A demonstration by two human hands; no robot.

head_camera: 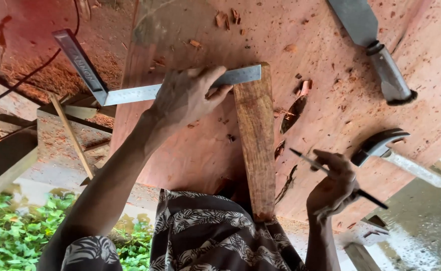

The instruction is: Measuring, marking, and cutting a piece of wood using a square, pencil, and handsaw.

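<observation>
A: Where are your hands?

B: Your left hand (187, 98) pins the square (145, 90) across the plank (255, 140) on the tabletop (331, 90). Your right hand (333, 188) pinches a pencil (305, 161), off the wood.

A: Risk?

B: If the square slips, the line may skew.

Soft, even daylight fills the view, with a warm reddish cast over the plywood board (331, 100) and no hard shadows; only faint shade lies under the left hand (190, 95). The steel square (145, 93) and the hammer (386, 145) head catch mild glare. The middle is fairly sharp, while the green plants (9, 236) and the lower right corner look smeared and slightly overexposed, with stretching toward the edges.
</observation>
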